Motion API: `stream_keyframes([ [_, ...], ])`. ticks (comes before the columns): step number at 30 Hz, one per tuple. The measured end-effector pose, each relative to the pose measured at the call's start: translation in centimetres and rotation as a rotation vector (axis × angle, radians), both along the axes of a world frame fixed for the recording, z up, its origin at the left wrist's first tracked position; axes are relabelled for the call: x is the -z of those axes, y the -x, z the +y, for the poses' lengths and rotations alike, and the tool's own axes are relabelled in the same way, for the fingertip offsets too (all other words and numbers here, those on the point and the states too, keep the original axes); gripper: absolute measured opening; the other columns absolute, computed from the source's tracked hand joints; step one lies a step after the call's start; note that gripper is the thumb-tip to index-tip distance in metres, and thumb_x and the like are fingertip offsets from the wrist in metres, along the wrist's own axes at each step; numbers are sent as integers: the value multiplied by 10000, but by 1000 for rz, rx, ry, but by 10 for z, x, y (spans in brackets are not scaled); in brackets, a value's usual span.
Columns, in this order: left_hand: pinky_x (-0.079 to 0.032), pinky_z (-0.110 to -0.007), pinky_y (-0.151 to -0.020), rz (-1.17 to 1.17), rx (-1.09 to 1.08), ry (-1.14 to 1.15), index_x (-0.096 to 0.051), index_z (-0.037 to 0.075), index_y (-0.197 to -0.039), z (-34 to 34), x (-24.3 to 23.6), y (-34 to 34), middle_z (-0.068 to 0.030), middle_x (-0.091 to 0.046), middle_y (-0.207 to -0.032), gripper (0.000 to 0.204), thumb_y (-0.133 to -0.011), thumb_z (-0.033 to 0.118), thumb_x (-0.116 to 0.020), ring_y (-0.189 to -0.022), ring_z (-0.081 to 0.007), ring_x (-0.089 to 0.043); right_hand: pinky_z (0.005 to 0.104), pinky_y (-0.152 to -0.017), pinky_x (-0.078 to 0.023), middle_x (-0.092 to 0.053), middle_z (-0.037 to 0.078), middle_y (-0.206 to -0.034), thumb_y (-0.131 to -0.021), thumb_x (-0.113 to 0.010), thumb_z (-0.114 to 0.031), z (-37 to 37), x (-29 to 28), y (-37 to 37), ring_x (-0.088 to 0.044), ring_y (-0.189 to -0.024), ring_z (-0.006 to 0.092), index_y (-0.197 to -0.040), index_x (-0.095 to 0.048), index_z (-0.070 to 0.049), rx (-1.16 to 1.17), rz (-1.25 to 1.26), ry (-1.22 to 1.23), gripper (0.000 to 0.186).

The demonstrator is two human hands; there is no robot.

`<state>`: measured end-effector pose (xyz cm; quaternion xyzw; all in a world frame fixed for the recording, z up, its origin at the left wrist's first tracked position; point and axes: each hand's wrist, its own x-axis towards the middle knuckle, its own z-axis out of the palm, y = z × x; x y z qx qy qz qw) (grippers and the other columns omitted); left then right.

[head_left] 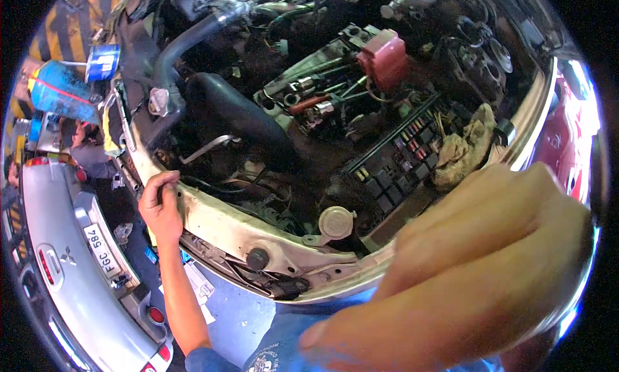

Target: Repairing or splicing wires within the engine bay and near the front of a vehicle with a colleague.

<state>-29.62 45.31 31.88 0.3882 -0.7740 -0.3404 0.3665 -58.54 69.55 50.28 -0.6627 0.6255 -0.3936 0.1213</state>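
My left hand (162,204) is closed with curled fingers on the inner edge of the cream front body panel (229,220) of an open engine bay, near a bent metal rod (209,145). My right hand (464,275) looms large and blurred at the lower right, close to the camera, with bent fingers; whether it holds anything is hidden. Beyond it lie a crumpled tan rag (461,152), a fuse box (393,175) and a round pale cap (335,223). Sockets and wrenches (309,101) lie beside a red box-shaped part (380,56).
At left are a blue container (61,91), a blue-and-white tub (103,62), another person's hand (80,133) and a silver car (84,275). A black hose (235,110) crosses the bay. Red bodywork (561,133) stands at the right.
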Motion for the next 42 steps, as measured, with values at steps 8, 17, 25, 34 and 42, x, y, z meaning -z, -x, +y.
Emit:
stream_keyframes([
  [8,-484,-262,-830,-9,-13,-7,-670,-24,-996,-1,-1,0,-84,-682,-950,228,-868,-86,-491,-893,-142,-626,391,-627,-494,-634,135,-827,-716,-780,-194,-44,13,31,-628,-718,320,-1075,-630,-11,-11,444,-211,429],
  [17,-504,-272,-781,-6,-6,56,-678,-1,-962,-1,-4,0,-96,-701,-891,227,-827,-93,-521,-837,-164,-659,398,-605,-467,-599,106,-801,-710,-774,-229,-56,13,21,-597,-698,298,-1166,-598,-5,-326,449,-468,537],
  [25,-495,-262,-811,-63,-11,52,-669,-19,-966,-1,-3,-3,-79,-698,-913,238,-839,-85,-479,-860,-135,-643,411,-694,-469,-625,119,-904,-749,-737,-255,-53,18,23,-603,-812,301,-1230,-567,-14,-354,524,-581,564],
  [34,-512,-320,-804,-27,-35,64,-694,23,-931,-3,0,-4,-119,-703,-896,210,-795,-63,-559,-853,-238,-668,424,-701,-456,-632,124,-925,-743,-733,-256,-57,9,18,-599,-823,313,-1237,-563,-16,-358,516,-632,575],
  [42,-512,-346,-778,-28,-24,108,-693,42,-924,-2,-6,-2,-106,-698,-863,243,-753,-54,-550,-822,-255,-663,407,-703,-464,-616,91,-871,-775,-720,-266,-56,5,13,-599,-814,287,-1238,-554,-40,-354,577,-579,541],
])
